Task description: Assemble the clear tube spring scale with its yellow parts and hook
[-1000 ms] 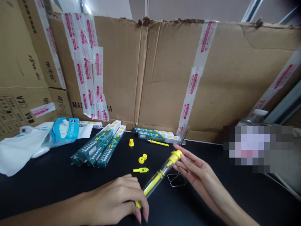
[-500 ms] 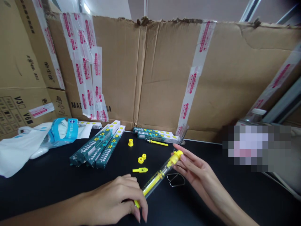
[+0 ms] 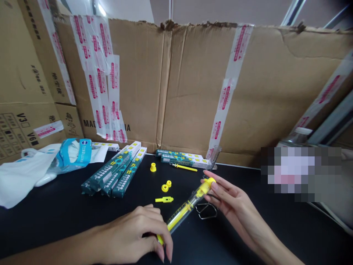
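Note:
A tubular spring scale (image 3: 180,215) with a clear barrel and yellow inner parts slants between my two hands above the black table. My left hand (image 3: 140,230) is closed round its lower end, fingers curled over it. At the upper end, my right hand (image 3: 230,198) pinches the yellow cap (image 3: 207,184) between thumb and fingers. Behind the tube lies a bent metal wire piece (image 3: 206,211), close to my right hand. A flat yellow part with a slot (image 3: 164,200) rests beyond my left hand, and two small yellow rings (image 3: 165,187) lie farther back.
Green and white printed boxes (image 3: 124,171) lie stacked at the left, more boxes (image 3: 183,158) at the back. In front of those is a yellow rod with a spring (image 3: 184,168). A yellow cap-like piece (image 3: 153,167) stands between. Cardboard walls (image 3: 190,92) enclose the black table (image 3: 237,169).
Almost nothing differs. The capped upper end of the spring scale sits very slightly lower, and both hands keep their hold.

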A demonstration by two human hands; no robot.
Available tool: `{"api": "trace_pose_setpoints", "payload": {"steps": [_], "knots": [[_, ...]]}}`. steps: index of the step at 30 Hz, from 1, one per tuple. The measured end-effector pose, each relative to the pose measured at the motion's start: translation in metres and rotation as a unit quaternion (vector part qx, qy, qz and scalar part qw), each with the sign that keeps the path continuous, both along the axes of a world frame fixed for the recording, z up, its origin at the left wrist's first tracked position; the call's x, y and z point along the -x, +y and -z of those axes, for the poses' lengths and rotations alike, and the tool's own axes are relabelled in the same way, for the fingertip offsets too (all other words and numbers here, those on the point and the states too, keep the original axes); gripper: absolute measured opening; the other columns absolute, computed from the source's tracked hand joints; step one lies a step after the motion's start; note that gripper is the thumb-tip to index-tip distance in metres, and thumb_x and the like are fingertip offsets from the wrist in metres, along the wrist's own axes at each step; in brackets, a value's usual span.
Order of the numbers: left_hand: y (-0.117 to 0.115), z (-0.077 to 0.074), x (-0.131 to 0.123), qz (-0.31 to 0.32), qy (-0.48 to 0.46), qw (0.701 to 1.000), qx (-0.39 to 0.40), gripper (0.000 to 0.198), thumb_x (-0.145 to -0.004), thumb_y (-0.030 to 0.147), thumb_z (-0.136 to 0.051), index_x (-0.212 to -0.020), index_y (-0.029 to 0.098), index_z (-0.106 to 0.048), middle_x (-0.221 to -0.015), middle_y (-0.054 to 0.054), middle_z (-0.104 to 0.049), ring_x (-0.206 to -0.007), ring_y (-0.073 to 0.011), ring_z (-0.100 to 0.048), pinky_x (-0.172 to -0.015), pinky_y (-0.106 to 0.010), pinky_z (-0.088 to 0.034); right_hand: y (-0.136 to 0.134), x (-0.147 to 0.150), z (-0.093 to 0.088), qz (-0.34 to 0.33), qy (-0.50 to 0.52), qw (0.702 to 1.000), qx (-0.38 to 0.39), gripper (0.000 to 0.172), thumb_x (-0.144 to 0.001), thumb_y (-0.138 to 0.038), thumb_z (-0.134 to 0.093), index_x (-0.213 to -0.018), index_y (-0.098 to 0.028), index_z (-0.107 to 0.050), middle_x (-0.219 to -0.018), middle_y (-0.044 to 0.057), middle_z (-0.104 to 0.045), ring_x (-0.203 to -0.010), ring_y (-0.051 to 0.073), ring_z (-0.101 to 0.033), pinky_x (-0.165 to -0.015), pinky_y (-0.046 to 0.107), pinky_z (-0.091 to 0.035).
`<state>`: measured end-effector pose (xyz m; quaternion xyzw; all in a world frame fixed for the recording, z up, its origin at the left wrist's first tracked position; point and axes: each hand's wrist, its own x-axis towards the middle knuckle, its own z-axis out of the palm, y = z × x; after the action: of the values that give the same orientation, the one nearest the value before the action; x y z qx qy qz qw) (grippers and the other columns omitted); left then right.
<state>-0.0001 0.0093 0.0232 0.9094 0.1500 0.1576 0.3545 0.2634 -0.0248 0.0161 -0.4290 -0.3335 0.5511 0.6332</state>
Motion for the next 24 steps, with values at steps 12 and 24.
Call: {"api": "trace_pose_setpoints", "payload": {"steps": [12,24], "knots": [[-0.004,-0.003,0.006,0.003,0.021,0.999,-0.031,0.017,-0.099,0.022,-0.059,-0.105,0.024,-0.074,-0.092,-0.003,-0.073,-0.088,-0.0174,-0.064,-0.085,-0.027,-0.047,0.002,-0.001,0.003,-0.006,0.008,1.000,0.013,0.041,-0.073,-0.029,-0.088,-0.113,-0.025,-0.077,-0.096,0.004,-0.078,-0.078,0.012,-0.072,-0.072,0.018,-0.063],[0.000,0.009,0.006,-0.137,0.005,0.984,0.118,0.048,-0.089,0.026,-0.069,-0.133,0.036,-0.050,-0.102,0.004,-0.071,-0.082,-0.0147,-0.061,-0.074,-0.025,-0.046,0.003,0.000,0.000,0.029,0.036,0.999,-0.003,0.043,-0.071,-0.024,-0.089,-0.112,-0.025,-0.077,-0.102,0.006,-0.079,-0.088,0.014,-0.074,-0.082,0.017,-0.061]]}}
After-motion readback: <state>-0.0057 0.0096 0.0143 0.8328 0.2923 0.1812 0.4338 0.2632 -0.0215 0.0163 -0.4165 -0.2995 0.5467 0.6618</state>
